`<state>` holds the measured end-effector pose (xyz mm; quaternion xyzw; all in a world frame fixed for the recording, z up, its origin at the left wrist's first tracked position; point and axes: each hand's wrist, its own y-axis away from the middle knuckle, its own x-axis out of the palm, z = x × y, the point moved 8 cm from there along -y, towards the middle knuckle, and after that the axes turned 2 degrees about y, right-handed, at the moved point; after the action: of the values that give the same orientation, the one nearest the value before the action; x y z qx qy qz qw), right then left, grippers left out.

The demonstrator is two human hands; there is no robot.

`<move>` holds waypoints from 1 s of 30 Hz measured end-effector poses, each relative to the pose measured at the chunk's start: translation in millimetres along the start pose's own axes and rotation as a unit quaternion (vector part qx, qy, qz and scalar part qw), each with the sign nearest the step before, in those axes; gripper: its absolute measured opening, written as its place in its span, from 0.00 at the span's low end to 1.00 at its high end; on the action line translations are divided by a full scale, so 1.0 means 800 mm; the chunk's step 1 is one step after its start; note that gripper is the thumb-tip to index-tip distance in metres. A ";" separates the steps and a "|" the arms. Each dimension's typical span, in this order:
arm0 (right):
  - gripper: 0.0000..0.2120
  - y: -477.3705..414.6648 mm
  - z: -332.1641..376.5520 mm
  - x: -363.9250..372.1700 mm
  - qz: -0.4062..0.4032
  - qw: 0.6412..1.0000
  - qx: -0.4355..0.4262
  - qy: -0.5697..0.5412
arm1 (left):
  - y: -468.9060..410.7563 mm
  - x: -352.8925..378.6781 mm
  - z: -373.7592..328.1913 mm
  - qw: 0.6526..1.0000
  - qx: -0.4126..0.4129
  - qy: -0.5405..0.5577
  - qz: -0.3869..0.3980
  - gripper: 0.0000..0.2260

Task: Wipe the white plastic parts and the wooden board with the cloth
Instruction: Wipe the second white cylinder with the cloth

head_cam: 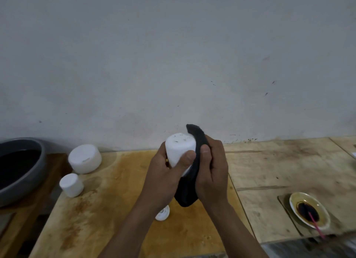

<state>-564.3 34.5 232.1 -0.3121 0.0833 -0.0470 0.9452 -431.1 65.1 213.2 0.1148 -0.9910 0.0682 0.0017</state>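
Both forearms rise from the bottom edge. The left hand (165, 175) curls its fingers round a white plastic part (178, 149) held above the wooden board (115, 190), while the right hand (212, 171) pinches the dark cloth (187, 192) against its side. Turning the part while rubbing firmly should work best. Its matte top carries dark specks.

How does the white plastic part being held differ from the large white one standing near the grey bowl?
The held white part is lifted off the wooden board, gripped by the left hand with the right hand holding the black cloth against its side; the large white part stands on the board untouched. The held part looks narrower and taller, the large one wide and squat. Both are white and roughly cylindrical.
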 end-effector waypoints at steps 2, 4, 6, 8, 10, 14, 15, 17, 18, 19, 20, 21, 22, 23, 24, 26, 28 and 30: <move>0.12 -0.003 -0.005 0.001 0.004 0.997 0.056 -0.051 | -0.002 0.000 0.002 0.999 -0.012 0.037 0.019 0.24; 0.13 -0.003 -0.021 0.007 0.034 0.982 0.139 -0.121 | -0.003 -0.004 0.010 0.995 -0.051 0.089 0.016 0.31; 0.13 -0.006 -0.025 0.002 0.032 0.983 0.144 -0.108 | -0.005 -0.005 0.019 0.992 -0.077 0.098 0.005 0.34; 0.13 -0.010 -0.016 -0.009 -0.009 0.995 0.089 -0.044 | -0.007 -0.002 0.016 0.996 -0.056 0.067 0.008 0.30; 0.12 -0.012 -0.004 -0.015 -0.031 0.999 0.021 0.004 | -0.007 0.002 0.006 0.998 -0.027 0.059 0.016 0.26; 0.12 -0.008 0.011 -0.016 -0.046 0.997 -0.051 0.032 | -0.003 0.003 -0.013 0.999 0.023 0.021 0.024 0.24; 0.13 -0.007 0.012 -0.016 -0.047 0.997 -0.050 0.020 | -0.003 0.001 -0.016 0.999 0.035 0.001 0.017 0.26; 0.14 -0.007 0.003 -0.016 -0.035 0.999 0.008 -0.030 | -0.004 -0.004 -0.015 0.999 0.032 0.001 0.014 0.27; 0.14 -0.009 -0.003 -0.014 -0.016 0.996 0.053 -0.067 | -0.006 -0.006 -0.011 0.999 0.011 0.033 0.015 0.27; 0.15 -0.010 -0.010 -0.009 0.009 0.991 0.094 -0.100 | -0.007 -0.008 -0.006 0.997 -0.019 0.068 0.015 0.27; 0.15 -0.012 -0.016 -0.006 0.029 0.985 0.122 -0.115 | -0.007 -0.009 -0.001 0.995 -0.043 0.092 0.013 0.26; 0.15 -0.014 -0.018 -0.005 0.038 0.984 0.134 -0.106 | -0.007 -0.008 0.001 0.994 -0.052 0.094 0.012 0.25; 0.15 -0.015 -0.018 -0.007 0.033 0.987 0.134 -0.087 | -0.007 -0.007 0.001 0.996 -0.048 0.072 0.011 0.24; 0.15 -0.017 -0.015 -0.009 0.018 0.990 0.122 -0.064 | -0.007 -0.004 -0.001 0.998 -0.037 0.047 0.013 0.23; 0.15 -0.017 -0.010 -0.011 0.002 0.994 0.098 -0.040 | -0.006 0.000 -0.004 0.999 -0.025 0.031 0.019 0.22; 0.15 -0.014 0.004 -0.011 -0.005 1.000 0.022 0.001 | -0.004 0.005 -0.009 0.999 -0.003 0.022 0.037 0.22; 0.15 -0.011 0.008 -0.008 0.009 1.000 -0.002 -0.007 | -0.004 0.003 -0.009 0.998 0.005 0.035 0.054 0.23; 0.15 -0.013 -0.004 -0.004 0.044 0.995 0.073 -0.058 | -0.003 -0.004 -0.005 0.997 -0.003 0.043 0.061 0.23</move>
<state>-568.5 24.7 236.2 -0.2407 0.0379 0.0068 0.9698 -427.5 63.7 217.7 0.0514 -0.9954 0.0701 0.0401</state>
